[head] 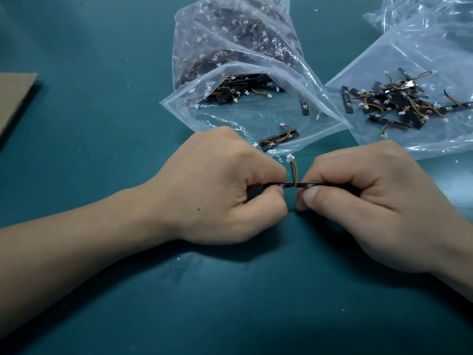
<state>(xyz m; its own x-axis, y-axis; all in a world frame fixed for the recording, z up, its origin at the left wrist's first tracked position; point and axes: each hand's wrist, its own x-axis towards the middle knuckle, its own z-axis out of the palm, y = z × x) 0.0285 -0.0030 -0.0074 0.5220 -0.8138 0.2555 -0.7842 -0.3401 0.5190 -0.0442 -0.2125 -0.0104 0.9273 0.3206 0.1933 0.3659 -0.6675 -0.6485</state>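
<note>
The black strip (288,185) is held edge-on between the two hands, low over the green table (102,139) and just in front of the mouth of the open bag (225,119); the left hand (220,190) pinches one end between thumb and curled forefinger, and the right hand (371,201) pinches the other end the same way, the remaining fingers of both folded in tight.

The hands appear to be flexing or snapping the strip at its middle, and the risk lies right there; the wires (294,172) join the strip in the short bare stretch between the thumbs, so a bend with any twist in it could tear them off; an uneven pinch could break the strip away from its middle; a sudden give could flick one half across the table.

The strip is thin, narrow and dark, with small pale marks on its face; black, yellow and orange wires rise from it to a small white connector (290,157), which stands free in the air.

Further out, a loose strip (279,139) lies in the bag's mouth; a pile of similar pieces (399,101) lies on a flat bag (378,139) to the right; a cardboard sheet (12,98) lies at the left edge.
</note>
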